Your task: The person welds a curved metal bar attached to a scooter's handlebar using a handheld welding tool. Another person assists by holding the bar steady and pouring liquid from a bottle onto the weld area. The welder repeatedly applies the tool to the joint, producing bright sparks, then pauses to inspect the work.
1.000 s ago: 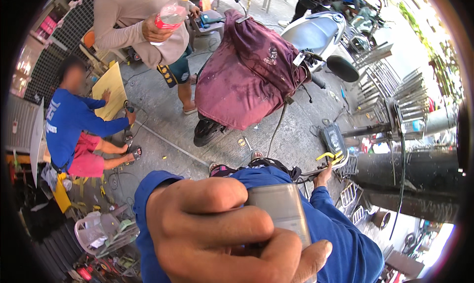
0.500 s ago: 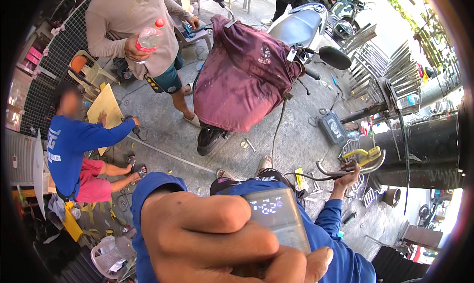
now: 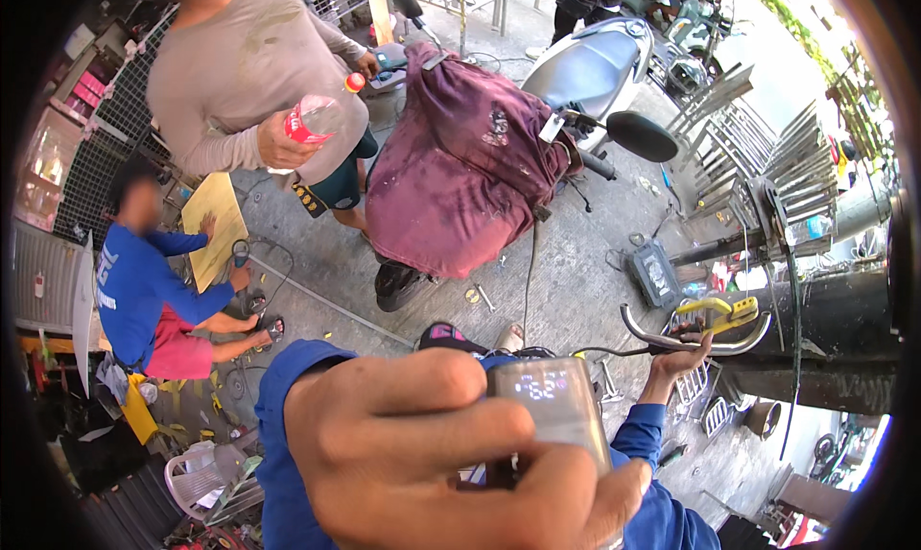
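Close to the camera, my left hand (image 3: 432, 435) is curled around a translucent grey handheld device (image 3: 552, 396) with a lit digital display. Its fingers hide much of the device's lower part. Farther out on the right, my right hand (image 3: 683, 358) is closed on a curved metal tube (image 3: 641, 331). A yellow slotted tool (image 3: 720, 315) lies against this tube just above the fingers; its exact kind is unclear. From the left, a dark cable (image 3: 614, 351) reaches my right hand.
A maroon cloth (image 3: 460, 166) drapes over a parked scooter (image 3: 585, 65) ahead. On the left stands a person (image 3: 259, 60) holding a bottle (image 3: 312, 120); below sits another (image 3: 144, 281) with a wooden board (image 3: 213, 228). A grey case (image 3: 654, 274) and black beam (image 3: 815, 315) lie right.
The view has shifted slightly, and the device's display reads differently. The seated person's tool hand has moved. Both my hands keep their holds.
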{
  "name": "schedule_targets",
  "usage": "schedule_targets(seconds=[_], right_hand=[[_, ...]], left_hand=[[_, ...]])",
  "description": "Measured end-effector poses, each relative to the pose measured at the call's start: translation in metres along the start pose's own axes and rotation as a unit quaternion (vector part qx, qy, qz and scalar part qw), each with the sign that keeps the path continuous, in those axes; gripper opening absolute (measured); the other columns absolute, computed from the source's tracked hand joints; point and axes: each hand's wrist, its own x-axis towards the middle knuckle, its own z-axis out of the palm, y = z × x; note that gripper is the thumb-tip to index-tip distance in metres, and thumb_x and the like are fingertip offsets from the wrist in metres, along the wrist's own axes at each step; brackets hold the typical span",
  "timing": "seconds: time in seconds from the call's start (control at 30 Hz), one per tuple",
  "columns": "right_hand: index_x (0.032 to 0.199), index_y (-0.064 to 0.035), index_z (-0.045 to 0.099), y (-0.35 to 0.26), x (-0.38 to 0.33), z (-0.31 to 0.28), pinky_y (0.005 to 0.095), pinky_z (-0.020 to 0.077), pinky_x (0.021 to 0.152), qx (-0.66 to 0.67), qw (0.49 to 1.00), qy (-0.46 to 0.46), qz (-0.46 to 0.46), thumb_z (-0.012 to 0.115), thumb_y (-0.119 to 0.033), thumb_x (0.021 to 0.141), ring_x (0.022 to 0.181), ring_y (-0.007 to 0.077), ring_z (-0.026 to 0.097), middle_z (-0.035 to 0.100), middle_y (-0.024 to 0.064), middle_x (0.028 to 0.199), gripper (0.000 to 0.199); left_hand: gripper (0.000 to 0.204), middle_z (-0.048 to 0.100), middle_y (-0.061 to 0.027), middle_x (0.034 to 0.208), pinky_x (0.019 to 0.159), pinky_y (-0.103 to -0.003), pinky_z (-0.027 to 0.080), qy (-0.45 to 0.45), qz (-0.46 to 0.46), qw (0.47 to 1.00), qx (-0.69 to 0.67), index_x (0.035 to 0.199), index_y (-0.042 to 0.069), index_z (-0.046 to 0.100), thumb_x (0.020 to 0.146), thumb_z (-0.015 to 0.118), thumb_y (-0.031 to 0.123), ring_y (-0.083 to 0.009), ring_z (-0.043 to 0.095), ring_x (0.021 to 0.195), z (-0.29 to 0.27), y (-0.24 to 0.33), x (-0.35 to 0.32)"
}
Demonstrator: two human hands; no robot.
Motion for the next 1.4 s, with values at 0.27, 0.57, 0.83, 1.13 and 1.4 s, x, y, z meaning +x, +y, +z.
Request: schedule_targets(seconds=[0.27,0.57,0.83,1.13,1.4], right_hand=[[0.074,-0.0032,0.062,0.015,-0.034,0.004,0.0335,0.0495,0.071,-0.049,0.994,0.044,-0.083,0.055,-0.04,0.107,0.073,0.0201,0.062,0.069,0.0133,0.086,0.049],[0.103,0.0057,0.069,0.014,-0.075,0.027,0.0325,0.0483,0.062,-0.016,0.994,0.108,-0.03,0.06,-0.036,0.104,0.07,0.0196,0.062,0.056,0.0066,0.063,0.043],[0.091,0.0026,0.068,0.025,-0.12,0.043,0.0328,0.0489,0.062,-0.03,0.991,0.133,-0.013,0.061,-0.036,0.103,0.069,0.0204,0.064,0.065,0.0116,0.077,0.041],[0.096,0.0024,0.069,0.017,-0.143,0.032,0.0299,0.0472,0.066,-0.039,0.991,0.121,-0.029,0.058,-0.037,0.104,0.069,0.0178,0.061,0.065,0.0103,0.077,0.041],[0.101,0.004,0.068,0.014,-0.14,0.036,0.0316,0.0491,0.068,-0.019,0.994,0.101,-0.03,0.057,-0.036,0.105,0.073,0.0195,0.061,0.062,0.0123,0.076,0.042]], left_hand=[[0.047,0.067,-0.019,0.092,0.072,-0.047,0.054,-0.323,-0.285,0.902,0.037,0.118,0.002,0.055,0.086,0.083,0.02,-0.0396,0.066,0.08,0.038,-0.177,-0.172],[0.054,0.076,-0.0256,0.105,0.09,-0.044,0.057,-0.534,-0.508,0.674,-0.05,0.121,-0.009,0.067,0.082,0.083,0.025,-0.0364,0.074,0.102,0.039,-0.245,-0.464],[0.053,0.077,-0.0245,0.112,0.095,-0.042,0.056,-0.406,-0.501,0.743,-0.18,0.121,-0.009,0.071,0.083,0.082,0.026,-0.0308,0.074,0.109,0.04,-0.285,-0.446],[0.041,0.077,-0.0104,0.101,0.075,-0.03,0.056,-0.629,-0.562,0.496,-0.206,0.138,0.006,0.069,0.102,0.067,0.027,-0.0138,0.072,0.089,0.024,-0.316,-0.385],[0.062,0.052,-0.0183,0.157,0.112,-0.035,0.045,-0.396,-0.649,0.523,-0.384,0.162,0.008,0.043,0.104,0.064,0.017,-0.0231,0.052,0.14,0.053,-0.28,-0.406]])
